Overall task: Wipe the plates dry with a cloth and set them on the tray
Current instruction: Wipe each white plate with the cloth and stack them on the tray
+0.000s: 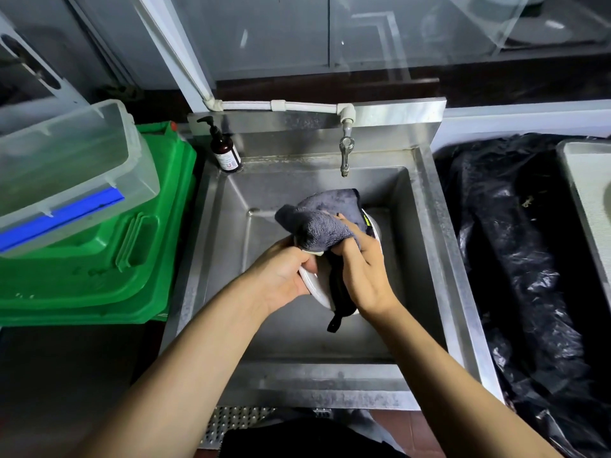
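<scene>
Left hand (287, 276), centre of the frame, grips the near rim of a round white plate (316, 290), thumb curled over the edge and fingers wrapped behind it. Right hand (365, 271), just right of centre, clutches a dark grey fleecy cloth (317, 219) and presses it against the plate's face, fingers curled into the fabric. The cloth bunches over the plate's upper part, and a black loop tag (334, 323) hangs from its lower edge. The plate is held tilted, above the basin of a square stainless-steel sink (426, 259); only its lower left rim and a sliver at the right, beyond the cloth, are visible. A metal tap (345, 153) projects from a white pipe (281, 105) along the back wall of the sink, at upper centre. A brown pump bottle with a white label (224, 150) stands on the sink's back left corner. At the left of the frame, a clear plastic tub with a blue strip (66, 173) rests on stacked green plastic crates (125, 276). At the right, a black plastic liner (515, 259) fills a bin, and the pale corner of a grey tray (591, 193) meets the right edge.
</scene>
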Demonstrator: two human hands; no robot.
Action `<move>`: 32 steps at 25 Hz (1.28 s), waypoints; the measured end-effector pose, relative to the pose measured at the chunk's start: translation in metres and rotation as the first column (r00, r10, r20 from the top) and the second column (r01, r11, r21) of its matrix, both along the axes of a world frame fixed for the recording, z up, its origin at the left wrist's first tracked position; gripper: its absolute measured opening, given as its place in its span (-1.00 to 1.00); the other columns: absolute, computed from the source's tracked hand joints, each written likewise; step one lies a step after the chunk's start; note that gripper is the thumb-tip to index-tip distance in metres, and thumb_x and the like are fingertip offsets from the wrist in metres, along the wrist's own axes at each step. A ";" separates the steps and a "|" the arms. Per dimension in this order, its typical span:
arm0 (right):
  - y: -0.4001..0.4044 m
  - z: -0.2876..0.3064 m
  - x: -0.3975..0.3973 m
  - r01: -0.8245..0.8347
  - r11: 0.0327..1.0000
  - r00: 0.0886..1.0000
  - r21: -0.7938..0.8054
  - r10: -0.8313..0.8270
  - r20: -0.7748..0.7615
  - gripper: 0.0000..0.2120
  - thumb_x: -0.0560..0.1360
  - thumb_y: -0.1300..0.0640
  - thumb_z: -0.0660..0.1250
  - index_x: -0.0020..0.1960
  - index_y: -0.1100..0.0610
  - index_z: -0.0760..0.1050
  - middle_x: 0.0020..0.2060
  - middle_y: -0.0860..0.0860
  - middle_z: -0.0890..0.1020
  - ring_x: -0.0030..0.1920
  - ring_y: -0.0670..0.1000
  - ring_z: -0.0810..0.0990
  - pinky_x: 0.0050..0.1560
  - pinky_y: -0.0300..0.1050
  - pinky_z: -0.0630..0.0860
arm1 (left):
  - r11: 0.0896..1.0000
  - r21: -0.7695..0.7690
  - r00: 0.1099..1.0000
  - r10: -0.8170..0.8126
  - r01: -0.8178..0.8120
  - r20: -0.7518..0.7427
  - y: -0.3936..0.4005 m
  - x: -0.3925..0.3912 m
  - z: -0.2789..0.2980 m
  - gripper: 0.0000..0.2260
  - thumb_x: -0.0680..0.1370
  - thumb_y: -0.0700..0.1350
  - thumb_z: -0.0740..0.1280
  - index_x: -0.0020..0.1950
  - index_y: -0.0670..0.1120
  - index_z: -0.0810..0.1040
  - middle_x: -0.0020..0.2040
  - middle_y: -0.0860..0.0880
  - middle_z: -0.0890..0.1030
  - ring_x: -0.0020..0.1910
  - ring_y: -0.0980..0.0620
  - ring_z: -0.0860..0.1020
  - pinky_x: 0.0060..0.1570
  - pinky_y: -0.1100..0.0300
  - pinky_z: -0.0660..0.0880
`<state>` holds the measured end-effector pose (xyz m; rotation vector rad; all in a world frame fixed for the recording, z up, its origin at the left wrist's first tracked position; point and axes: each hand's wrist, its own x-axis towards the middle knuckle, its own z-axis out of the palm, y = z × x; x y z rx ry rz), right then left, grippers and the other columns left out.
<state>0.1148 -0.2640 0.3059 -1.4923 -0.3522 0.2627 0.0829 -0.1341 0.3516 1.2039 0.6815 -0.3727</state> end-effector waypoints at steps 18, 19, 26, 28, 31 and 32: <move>-0.029 -0.044 -0.044 0.423 0.898 0.903 -0.121 -0.406 0.141 -0.54 0.58 0.02 0.13 0.37 0.21 0.50 0.30 -0.01 0.57 0.33 -0.03 0.52 0.42 0.04 0.40 | 0.913 -0.219 0.935 0.355 -0.344 0.011 0.020 0.004 0.002 -0.56 0.37 -0.45 0.12 0.17 -0.21 0.55 0.12 -0.23 0.68 0.04 -0.24 0.67 -0.09 -0.17 0.64; -0.028 -0.037 -0.034 0.457 0.881 0.889 -0.123 -0.457 0.030 -0.58 0.57 0.03 0.14 0.27 0.24 0.53 0.15 -0.04 0.60 0.17 -0.09 0.55 0.26 0.04 0.47 | 0.916 -0.221 0.938 0.346 -0.335 0.010 0.018 0.002 0.001 -0.55 0.36 -0.46 0.12 0.16 -0.19 0.55 0.11 -0.21 0.69 0.04 -0.23 0.68 -0.11 -0.15 0.63; -0.017 -0.010 -0.009 0.290 0.923 0.943 -0.253 -0.230 0.242 -0.54 0.65 0.12 0.19 0.54 0.13 0.34 0.50 -0.15 0.34 0.53 -0.27 0.23 0.56 -0.17 0.18 | 0.957 -0.218 0.964 0.225 -0.192 0.140 0.008 0.000 0.004 -0.55 0.38 -0.47 0.05 -0.07 -0.18 0.68 -0.05 -0.22 0.69 -0.11 -0.16 0.69 -0.16 -0.07 0.65; -0.008 -0.007 -0.016 0.213 0.936 0.909 -0.280 -0.085 0.407 -0.51 0.65 0.11 0.18 0.56 0.19 0.30 0.49 -0.13 0.32 0.52 -0.36 0.15 0.58 -0.17 0.13 | 0.967 -0.193 0.966 0.198 -0.166 0.165 0.004 -0.002 0.006 -0.54 0.38 -0.47 0.01 0.01 -0.21 0.63 -0.06 -0.27 0.61 -0.13 -0.18 0.64 -0.05 -0.08 0.60; -0.008 -0.007 -0.007 0.130 0.935 0.876 -0.330 0.048 0.480 -0.50 0.64 0.06 0.18 0.53 0.23 0.35 0.52 0.07 0.40 0.56 -0.10 0.28 0.58 -0.01 0.21 | 0.975 -0.164 0.968 0.177 -0.148 0.175 0.004 -0.002 0.005 -0.54 0.39 -0.48 -0.01 0.12 -0.23 0.53 -0.05 -0.26 0.59 -0.14 -0.17 0.62 -0.10 -0.05 0.61; -0.011 -0.009 -0.002 0.158 0.926 0.880 -0.342 0.025 0.474 -0.51 0.64 0.05 0.18 0.52 0.24 0.37 0.50 0.11 0.43 0.55 -0.01 0.32 0.56 0.06 0.24 | 0.975 -0.164 0.968 0.181 -0.152 0.174 0.006 -0.004 0.006 -0.55 0.39 -0.48 -0.01 0.08 -0.21 0.55 -0.06 -0.24 0.63 -0.13 -0.17 0.64 -0.11 -0.06 0.62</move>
